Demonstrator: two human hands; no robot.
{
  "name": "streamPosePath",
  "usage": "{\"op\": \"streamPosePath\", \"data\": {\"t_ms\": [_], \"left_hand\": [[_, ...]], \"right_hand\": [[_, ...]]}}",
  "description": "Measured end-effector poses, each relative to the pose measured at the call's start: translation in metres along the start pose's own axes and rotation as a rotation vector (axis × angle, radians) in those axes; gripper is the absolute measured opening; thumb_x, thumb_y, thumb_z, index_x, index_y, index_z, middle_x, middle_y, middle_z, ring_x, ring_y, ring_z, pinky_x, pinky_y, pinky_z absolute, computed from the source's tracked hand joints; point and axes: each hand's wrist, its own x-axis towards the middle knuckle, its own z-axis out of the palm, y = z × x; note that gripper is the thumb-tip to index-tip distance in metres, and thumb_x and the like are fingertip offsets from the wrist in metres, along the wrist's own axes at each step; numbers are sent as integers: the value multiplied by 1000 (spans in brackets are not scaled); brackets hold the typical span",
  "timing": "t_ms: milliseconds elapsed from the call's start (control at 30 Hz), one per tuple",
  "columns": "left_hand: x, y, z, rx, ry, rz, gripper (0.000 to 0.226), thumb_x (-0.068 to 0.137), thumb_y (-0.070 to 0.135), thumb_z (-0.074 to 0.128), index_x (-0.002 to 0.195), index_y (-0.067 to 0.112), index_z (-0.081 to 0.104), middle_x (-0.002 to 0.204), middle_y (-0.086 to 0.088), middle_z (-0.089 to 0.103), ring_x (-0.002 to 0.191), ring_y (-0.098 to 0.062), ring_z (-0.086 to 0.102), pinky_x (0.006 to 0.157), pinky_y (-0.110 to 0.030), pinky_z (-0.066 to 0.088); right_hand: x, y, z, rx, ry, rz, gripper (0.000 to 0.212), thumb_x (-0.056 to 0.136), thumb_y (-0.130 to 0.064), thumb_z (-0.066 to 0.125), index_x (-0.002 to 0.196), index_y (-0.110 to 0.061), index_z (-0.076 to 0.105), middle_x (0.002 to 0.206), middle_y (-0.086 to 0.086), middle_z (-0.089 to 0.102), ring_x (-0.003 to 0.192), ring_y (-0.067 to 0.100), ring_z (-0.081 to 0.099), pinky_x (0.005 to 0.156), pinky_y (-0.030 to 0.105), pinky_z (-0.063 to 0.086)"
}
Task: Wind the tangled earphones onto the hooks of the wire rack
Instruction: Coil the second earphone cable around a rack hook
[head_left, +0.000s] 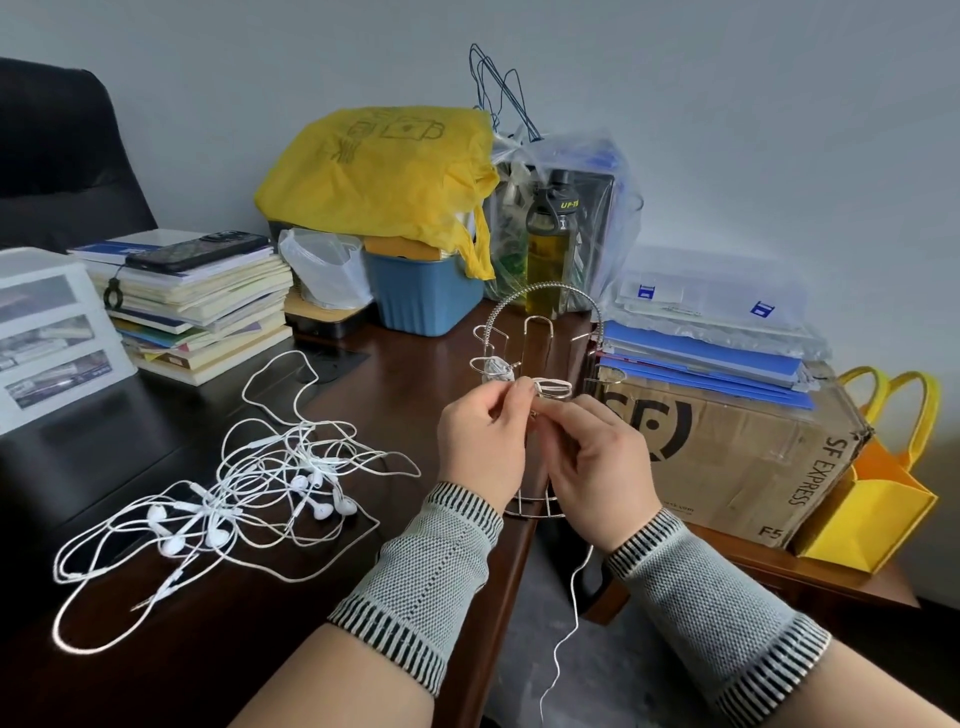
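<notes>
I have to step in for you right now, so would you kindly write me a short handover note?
Left hand and right hand both pinch a white earphone cable at the wire rack on the desk edge.
Its loose end hangs down past the right wrist.
Done: a few turns sit on the front hook.
Left: finish this cable, then wind the tangled pile lying on the desk to the left.
</notes>
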Motion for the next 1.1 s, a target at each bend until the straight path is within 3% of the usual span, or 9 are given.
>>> {"op": "streamPosePath", "data": {"t_ms": [200,300,400,567,733,833,933,1100], "left_hand": [[-4,0,6,-6,-41,-12,27,94,28,60,76,12,72,64,1,67,61,-9,62,65,-31,53],[-3,0,6,3,-27,2,29,95,28,59,78,8,71,65,-6,67,60,-17,59,64,-35,51],[-2,0,2,3,21,2,30,96,27,57,79,6,71,65,-9,66,57,-9,52,61,-31,47],[4,-5,-3,11,104,-52,29,96,28,55,71,16,64,56,8,56,53,-1,50,56,-16,39],[7,-12,0,18,148,-56,22,94,29,59,94,13,73,71,9,62,66,-2,53,70,-19,45],[7,-13,1,7,167,-49,19,93,28,61,98,16,74,77,8,66,70,-4,58,74,-19,48],[6,-14,1,-6,169,-51,16,91,26,64,97,17,75,78,10,69,74,-4,63,73,-17,50],[8,-15,0,-3,165,-61,12,89,26,67,93,18,76,71,13,66,66,-2,59,67,-16,48]], "right_hand": [[-2,6,-7,-14,74,21,16,84,-13,62,94,-8,73,79,-5,64,72,-1,53,69,7,44],[1,6,-7,40,53,31,16,84,-11,61,94,-11,74,80,-4,63,74,3,56,70,4,43],[12,3,-3,108,-28,56,17,84,-14,59,93,-15,74,80,-6,61,74,6,58,69,7,44],[31,3,4,305,-220,217,16,85,-7,66,91,-18,76,81,-14,63,75,0,59,74,12,47],[37,9,-1,501,-216,517,9,82,-8,72,75,-14,72,77,5,72,69,9,62,72,23,54],[31,18,-7,442,-217,612,10,82,-13,73,72,-13,71,73,11,70,63,14,59,68,31,54],[32,27,-13,261,-204,630,16,84,-22,71,69,-18,69,65,0,68,57,8,59,63,32,54],[53,21,-15,153,-125,673,23,86,-29,67,66,-17,65,60,-1,61,56,15,56,62,34,51]]}}
